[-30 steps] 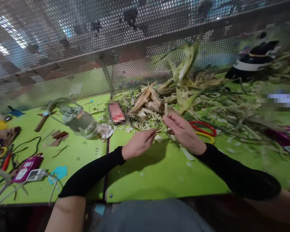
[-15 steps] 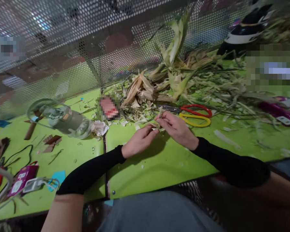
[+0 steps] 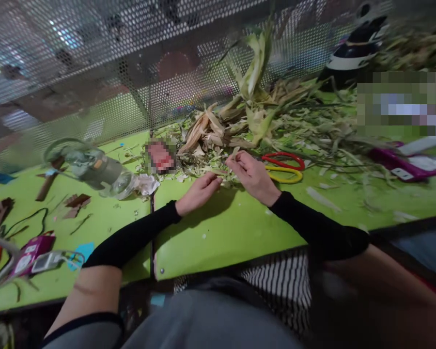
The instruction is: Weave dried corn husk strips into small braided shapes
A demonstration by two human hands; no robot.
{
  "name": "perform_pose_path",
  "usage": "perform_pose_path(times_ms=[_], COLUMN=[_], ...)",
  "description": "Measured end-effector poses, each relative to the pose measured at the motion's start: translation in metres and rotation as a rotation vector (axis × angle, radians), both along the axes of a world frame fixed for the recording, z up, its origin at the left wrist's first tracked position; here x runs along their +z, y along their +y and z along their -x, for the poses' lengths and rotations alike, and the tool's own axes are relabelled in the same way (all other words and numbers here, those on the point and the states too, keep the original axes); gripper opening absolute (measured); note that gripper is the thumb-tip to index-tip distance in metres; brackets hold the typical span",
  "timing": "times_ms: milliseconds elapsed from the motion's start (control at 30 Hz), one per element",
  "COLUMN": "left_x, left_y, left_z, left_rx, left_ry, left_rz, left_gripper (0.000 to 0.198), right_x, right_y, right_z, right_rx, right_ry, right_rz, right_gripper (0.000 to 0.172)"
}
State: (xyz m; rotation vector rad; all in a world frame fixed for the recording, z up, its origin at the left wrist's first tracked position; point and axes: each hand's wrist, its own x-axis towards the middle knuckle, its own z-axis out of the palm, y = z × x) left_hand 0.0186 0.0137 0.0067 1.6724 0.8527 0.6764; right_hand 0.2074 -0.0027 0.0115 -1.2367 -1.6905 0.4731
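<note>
My left hand (image 3: 200, 193) is closed, its fingertips pinching what looks like a thin strip of corn husk (image 3: 217, 171); the grip is partly blurred. To its right, my right hand (image 3: 253, 177) pinches a short pale piece of corn husk (image 3: 234, 154) that sticks up from between thumb and fingers. A small gap separates the two hands, just above the green table (image 3: 203, 242). Behind my right hand lie scissors with red and yellow handles (image 3: 286, 175); their blades are hidden. Beyond both hands spreads a heap of dry and green corn husks (image 3: 207, 131).
A clear bottle with a grey-green lid (image 3: 98, 169) lies left, beside crumpled paper (image 3: 147, 184). A pink packet (image 3: 161, 156) is near the husks. Purple packages (image 3: 34, 252) and cables are at left, another purple package (image 3: 396, 162) at right. A perforated metal screen (image 3: 105, 97) stands behind.
My hands have moved apart from each other, the left one drawing back to the left. The view has shifted slightly, and my right hand now covers the scissors' blades.
</note>
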Motion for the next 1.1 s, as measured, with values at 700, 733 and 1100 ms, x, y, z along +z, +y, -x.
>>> perform_pose_path(times_ms=[700, 733, 1100], left_x=[0.001, 0.003, -0.008], left_y=[-0.131, -0.13, -0.096], left_z=[0.016, 0.017, 0.012], left_rx=[0.432, 0.419, 0.398], left_ry=[0.185, 0.191, 0.127], left_rz=[-0.307, -0.322, -0.416], left_gripper=[0.011, 0.014, 0.022], right_x=[-0.027, -0.023, -0.021], right_y=[-0.071, -0.071, -0.053], right_z=[0.057, 0.058, 0.058], right_rx=[0.032, 0.036, -0.062], right_ry=[-0.066, -0.059, -0.123], right_rz=[-0.07, -0.079, -0.114], right_gripper=[0.045, 0.047, 0.045])
